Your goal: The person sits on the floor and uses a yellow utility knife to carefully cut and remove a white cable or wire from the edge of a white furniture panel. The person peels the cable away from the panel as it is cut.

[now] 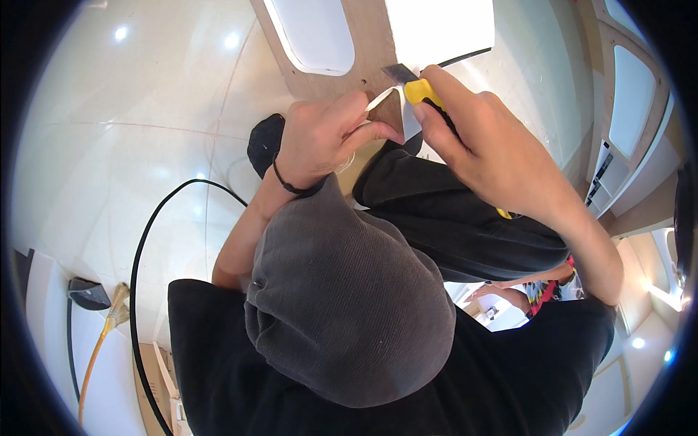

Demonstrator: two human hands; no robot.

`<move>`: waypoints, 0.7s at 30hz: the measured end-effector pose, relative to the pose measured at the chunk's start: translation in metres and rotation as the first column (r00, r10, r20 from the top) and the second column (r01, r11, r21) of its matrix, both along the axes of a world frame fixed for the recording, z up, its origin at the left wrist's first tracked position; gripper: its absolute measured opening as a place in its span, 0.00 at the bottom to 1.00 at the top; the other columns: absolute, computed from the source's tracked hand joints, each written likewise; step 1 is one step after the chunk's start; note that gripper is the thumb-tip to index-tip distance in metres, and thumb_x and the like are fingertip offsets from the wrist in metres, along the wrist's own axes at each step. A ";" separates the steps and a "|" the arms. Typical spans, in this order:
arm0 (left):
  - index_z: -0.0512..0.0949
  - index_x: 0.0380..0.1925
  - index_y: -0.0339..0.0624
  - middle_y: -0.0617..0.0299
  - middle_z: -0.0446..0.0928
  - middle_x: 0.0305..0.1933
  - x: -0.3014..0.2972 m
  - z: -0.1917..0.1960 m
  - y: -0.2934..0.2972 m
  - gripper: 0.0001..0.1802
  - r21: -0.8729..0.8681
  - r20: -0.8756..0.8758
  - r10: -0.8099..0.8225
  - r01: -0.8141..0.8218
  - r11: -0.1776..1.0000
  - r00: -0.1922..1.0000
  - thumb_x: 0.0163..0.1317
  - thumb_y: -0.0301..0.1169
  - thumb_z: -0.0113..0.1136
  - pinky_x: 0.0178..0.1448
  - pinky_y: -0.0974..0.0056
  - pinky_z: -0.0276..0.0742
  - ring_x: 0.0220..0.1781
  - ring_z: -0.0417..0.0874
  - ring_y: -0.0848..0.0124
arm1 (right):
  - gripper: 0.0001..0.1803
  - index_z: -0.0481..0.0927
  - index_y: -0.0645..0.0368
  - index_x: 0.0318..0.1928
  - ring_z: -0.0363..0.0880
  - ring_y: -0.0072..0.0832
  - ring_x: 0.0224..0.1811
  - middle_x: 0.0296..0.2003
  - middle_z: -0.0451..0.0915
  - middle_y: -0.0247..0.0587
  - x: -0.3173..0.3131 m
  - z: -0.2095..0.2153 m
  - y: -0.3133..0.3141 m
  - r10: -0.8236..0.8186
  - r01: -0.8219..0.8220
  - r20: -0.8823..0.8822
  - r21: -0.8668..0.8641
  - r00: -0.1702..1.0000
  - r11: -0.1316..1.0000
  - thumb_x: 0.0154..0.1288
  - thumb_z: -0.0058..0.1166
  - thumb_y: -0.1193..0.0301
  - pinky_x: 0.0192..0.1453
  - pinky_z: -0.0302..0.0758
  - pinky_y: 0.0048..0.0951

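Observation:
My left hand [323, 134] pinches a thin strip [387, 112], brown on its broad face with a pale edge, curled between thumb and fingers. A dark band circles that wrist. In my right hand [487, 138] is a yellow and black utility knife [422, 92], its blade out and pointing up and left. The blade lies over a wood-coloured panel [371, 43] with a rounded cutout, just above the strip. From this view I cannot tell whether the blade touches the panel.
A bright white surface [443, 29] adjoins the panel. A black cable [138, 291] loops across the tiled floor [145, 87] at left. A broom [109, 320] and dustpan [89, 293] are at lower left. Another person's arm [509, 294] shows at lower right, and shelving [618, 174] at right.

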State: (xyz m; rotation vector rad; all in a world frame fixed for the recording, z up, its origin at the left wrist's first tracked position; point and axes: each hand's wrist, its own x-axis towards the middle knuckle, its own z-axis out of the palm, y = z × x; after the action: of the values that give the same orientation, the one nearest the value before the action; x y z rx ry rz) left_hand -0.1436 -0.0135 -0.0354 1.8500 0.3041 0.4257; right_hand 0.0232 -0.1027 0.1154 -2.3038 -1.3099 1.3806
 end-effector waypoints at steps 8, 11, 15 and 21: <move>0.71 0.24 0.43 0.59 0.66 0.17 0.003 -0.003 -0.004 0.25 -0.027 -0.040 0.008 -0.009 1.000 0.999 0.51 0.46 0.78 0.22 0.63 0.64 0.16 0.69 0.63 | 0.13 0.70 0.64 0.54 0.75 0.52 0.21 0.20 0.74 0.56 0.008 0.014 -0.005 0.060 -0.060 0.014 -0.015 0.998 0.998 0.81 0.47 0.66 0.29 0.67 0.45; 0.71 0.24 0.42 0.59 0.64 0.16 0.004 -0.003 -0.005 0.26 -0.048 -0.037 0.021 -0.022 0.999 0.999 0.51 0.47 0.79 0.22 0.63 0.65 0.15 0.68 0.62 | 0.14 0.70 0.65 0.54 0.74 0.51 0.21 0.20 0.75 0.56 0.009 0.010 -0.003 0.043 -0.042 0.011 -0.091 0.999 0.995 0.81 0.47 0.66 0.29 0.66 0.45; 0.70 0.21 0.43 0.60 0.63 0.15 0.005 -0.004 -0.011 0.27 -0.071 -0.036 0.066 -0.068 0.995 0.997 0.50 0.46 0.79 0.22 0.62 0.64 0.14 0.67 0.62 | 0.13 0.70 0.65 0.53 0.74 0.50 0.20 0.20 0.74 0.56 0.008 0.002 -0.003 0.042 -0.042 0.013 0.000 0.999 0.999 0.82 0.46 0.66 0.28 0.65 0.44; 0.71 0.20 0.43 0.59 0.66 0.15 0.002 -0.006 -0.012 0.26 -0.013 -0.034 0.074 -0.074 0.997 0.997 0.50 0.46 0.80 0.21 0.65 0.64 0.14 0.69 0.66 | 0.12 0.70 0.64 0.51 0.73 0.48 0.19 0.19 0.73 0.55 0.008 0.013 -0.010 0.057 -0.055 0.027 -0.073 0.998 0.996 0.82 0.46 0.66 0.27 0.64 0.43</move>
State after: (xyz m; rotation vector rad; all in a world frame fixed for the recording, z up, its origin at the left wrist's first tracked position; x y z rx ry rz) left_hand -0.1421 -0.0253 -0.0417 1.8371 0.3985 0.4427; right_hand 0.0310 -0.1130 0.1289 -2.3589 -1.3647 1.4395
